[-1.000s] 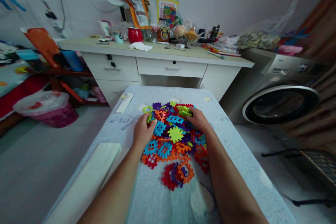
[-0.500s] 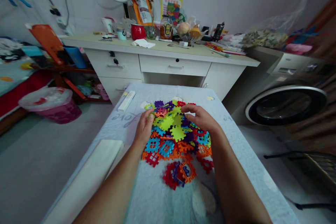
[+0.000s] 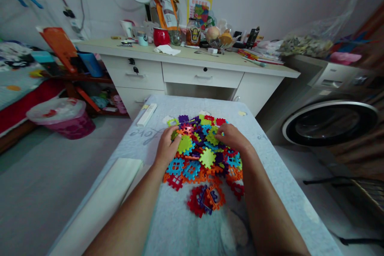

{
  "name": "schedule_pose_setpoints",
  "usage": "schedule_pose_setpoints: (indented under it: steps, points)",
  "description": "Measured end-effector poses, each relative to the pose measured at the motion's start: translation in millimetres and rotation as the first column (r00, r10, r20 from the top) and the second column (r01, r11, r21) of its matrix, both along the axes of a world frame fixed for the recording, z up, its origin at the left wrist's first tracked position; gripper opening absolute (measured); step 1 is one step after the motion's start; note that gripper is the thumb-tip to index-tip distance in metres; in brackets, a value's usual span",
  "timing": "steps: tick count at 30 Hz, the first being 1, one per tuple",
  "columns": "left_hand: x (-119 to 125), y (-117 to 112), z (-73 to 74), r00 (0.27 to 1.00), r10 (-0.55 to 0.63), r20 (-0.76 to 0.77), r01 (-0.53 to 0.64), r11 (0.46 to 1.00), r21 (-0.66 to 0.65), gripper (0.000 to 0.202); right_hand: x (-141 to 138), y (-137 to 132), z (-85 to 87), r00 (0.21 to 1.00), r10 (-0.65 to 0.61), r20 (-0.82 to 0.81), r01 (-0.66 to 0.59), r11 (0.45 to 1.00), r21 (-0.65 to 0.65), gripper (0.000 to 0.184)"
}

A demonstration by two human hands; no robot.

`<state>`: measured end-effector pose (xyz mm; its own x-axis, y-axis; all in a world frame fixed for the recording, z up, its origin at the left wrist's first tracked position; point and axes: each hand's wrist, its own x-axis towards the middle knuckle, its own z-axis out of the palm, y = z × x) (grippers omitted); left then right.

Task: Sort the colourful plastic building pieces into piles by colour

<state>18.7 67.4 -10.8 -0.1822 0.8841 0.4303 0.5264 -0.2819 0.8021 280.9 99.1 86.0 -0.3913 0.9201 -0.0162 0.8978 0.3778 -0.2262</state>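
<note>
A heap of interlocking plastic puzzle tiles (image 3: 192,170) in red, orange, blue, purple and yellow-green lies on the cloth-covered table. My left hand (image 3: 167,146) is at the heap's left side, its thumb and fingers closed on a solid yellow-green tile (image 3: 185,144). At the upper right of the heap, my right hand (image 3: 232,136) pinches a yellow-green tile with cut-outs (image 3: 212,136). Another solid yellow-green tile (image 3: 207,157) rests on the pile between my forearms. Nearer me, a small group of red, purple and orange tiles (image 3: 215,197) sits apart from the heap.
On the table's left lie a long white block (image 3: 123,176) and a small white box (image 3: 147,115). Beyond stands a white desk (image 3: 204,73) bearing a red pot (image 3: 161,37), a jar (image 3: 193,32) and other clutter. A washing machine (image 3: 330,104) is right, a pink bin (image 3: 63,118) left.
My hands have moved apart slightly, the right one going rightward. The yellow-green tiles that lay together between them have separated, uncovering blue and red tiles. The camera view has shifted slightly.
</note>
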Motion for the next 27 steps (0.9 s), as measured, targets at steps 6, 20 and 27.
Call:
schedule_pose_setpoints:
  steps: [6,20,27]
  points:
    - [-1.1,2.1,0.1,0.985,0.168,0.046,-0.169,0.986,0.017,0.025,18.5,-2.7,7.1,0.990,-0.034,-0.137,0.039,0.999,0.038,0.012]
    - [1.3,3.0,-0.7,0.992,0.104,-0.065,-0.105,0.994,-0.009,0.028,-72.6,-37.2,-6.0,0.938,0.283,-0.201,-0.273,0.959,0.075,0.036]
    - [0.6,3.7,-3.5,0.986,0.169,-0.012,-0.169,0.985,-0.012,0.029,-9.6,-15.0,11.2,0.902,0.270,-0.338,-0.281,0.959,0.015,0.026]
